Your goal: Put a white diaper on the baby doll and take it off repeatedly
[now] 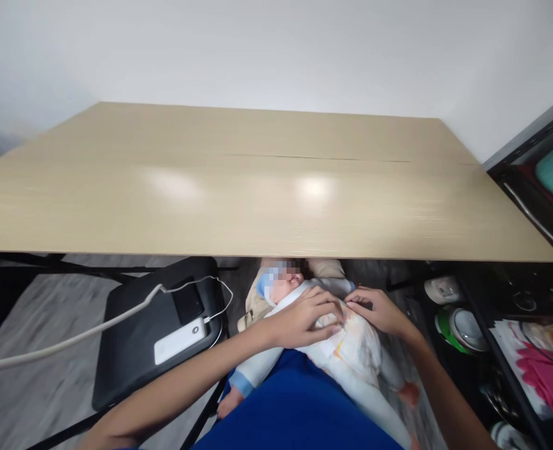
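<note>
A small clothed figure, looking like a baby doll, lies on its back across a blue-clad lap. It has a light blue cap, white sleeves with blue cuffs and white leggings. Around its middle is a white printed garment with orange marks. My left hand reaches across its chest, thumb and fingertips brought together at the garment's upper edge. On the far side, my right hand has its fingertips closed at the same edge. Any cloth inside the fingers is mostly hidden.
A wooden table spans the front, its edge just beyond my hands. A black chair at left carries a white power bank, a phone and a cable. A black shelf at right holds a green-and-white tub and pink cloth.
</note>
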`<state>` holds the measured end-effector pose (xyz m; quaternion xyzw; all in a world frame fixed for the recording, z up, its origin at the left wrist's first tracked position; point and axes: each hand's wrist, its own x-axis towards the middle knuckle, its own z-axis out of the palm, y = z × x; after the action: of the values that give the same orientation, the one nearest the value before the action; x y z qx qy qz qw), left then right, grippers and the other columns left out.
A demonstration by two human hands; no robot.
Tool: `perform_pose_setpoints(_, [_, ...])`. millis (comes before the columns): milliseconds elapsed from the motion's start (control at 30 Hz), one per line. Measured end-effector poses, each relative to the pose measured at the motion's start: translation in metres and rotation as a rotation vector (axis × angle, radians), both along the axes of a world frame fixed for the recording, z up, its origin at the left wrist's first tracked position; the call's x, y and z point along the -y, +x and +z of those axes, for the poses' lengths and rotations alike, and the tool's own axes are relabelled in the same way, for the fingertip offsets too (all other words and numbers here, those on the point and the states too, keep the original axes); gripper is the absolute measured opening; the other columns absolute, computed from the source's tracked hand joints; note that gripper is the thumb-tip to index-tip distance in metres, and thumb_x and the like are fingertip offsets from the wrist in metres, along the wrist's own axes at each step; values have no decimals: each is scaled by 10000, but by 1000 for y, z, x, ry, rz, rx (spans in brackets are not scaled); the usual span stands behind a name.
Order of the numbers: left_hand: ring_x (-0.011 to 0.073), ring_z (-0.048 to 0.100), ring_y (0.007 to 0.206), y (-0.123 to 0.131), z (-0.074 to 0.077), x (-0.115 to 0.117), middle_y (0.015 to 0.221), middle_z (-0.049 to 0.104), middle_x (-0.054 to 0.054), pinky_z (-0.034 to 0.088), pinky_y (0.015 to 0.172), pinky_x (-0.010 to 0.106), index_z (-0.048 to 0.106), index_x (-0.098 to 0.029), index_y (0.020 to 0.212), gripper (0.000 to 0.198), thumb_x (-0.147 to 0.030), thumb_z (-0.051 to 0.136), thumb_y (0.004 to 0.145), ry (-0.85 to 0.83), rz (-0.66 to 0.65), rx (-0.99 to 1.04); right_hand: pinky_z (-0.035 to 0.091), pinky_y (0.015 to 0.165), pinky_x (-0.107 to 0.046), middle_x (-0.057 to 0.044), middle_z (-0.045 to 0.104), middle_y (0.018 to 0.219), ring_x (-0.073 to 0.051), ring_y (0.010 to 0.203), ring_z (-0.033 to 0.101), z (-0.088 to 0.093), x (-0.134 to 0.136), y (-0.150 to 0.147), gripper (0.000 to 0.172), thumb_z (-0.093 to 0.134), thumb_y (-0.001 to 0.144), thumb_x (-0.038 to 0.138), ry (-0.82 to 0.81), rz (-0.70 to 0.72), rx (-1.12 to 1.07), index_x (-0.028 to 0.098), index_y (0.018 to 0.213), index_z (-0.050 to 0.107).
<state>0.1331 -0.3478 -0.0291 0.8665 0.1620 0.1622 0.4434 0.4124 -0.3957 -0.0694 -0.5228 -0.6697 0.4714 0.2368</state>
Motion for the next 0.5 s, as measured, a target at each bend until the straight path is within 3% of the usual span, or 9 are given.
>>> perform_pose_setpoints(133, [245, 656, 1156, -5, 7, 6, 1198, 773, 87, 459, 1108, 401, 742, -227, 1110, 276, -475, 621, 1114, -72, 55, 22, 633, 925, -439, -97, 842, 1048, -282, 986, 791, -17, 1, 7, 341, 659, 1029, 516, 26, -188, 7, 223, 1093, 822])
perform_pose_setpoints(267, [250, 677, 1117, -13, 32, 9, 1167, 794, 96, 477, 1103, 423, 728, -228, 1035, 343, -519, 574, 1132, -153, 83, 62, 656, 874, -492, -98, 829, 963, -317, 895, 781, -21, -9, 12, 313, 640, 1033, 530, 171, -313, 112, 258, 1022, 796])
perform_pose_setpoints(367, [238, 694, 998, -31, 45, 17, 1076, 809, 81, 515, 1050, 409, 740, -241, 990, 332, -498, 579, 1126, -215, -15, 70, 657, 958, -476, -113, 828, 1077, -327, 1018, 787, 2, -7, 4, 323, 604, 1073, 512, 225, -256, 87, 256, 1084, 801])
perform_pose_setpoints(500, [211, 709, 869, -56, 36, 36, 953, 821, 44, 522, 1021, 387, 776, -252, 1023, 202, -423, 682, 1072, -242, -190, 25, 610, 1109, -461, -102, 787, 1301, -311, 1240, 741, 39, 3, -26, 298, 612, 1084, 457, 227, 25, 7, 266, 1240, 780])
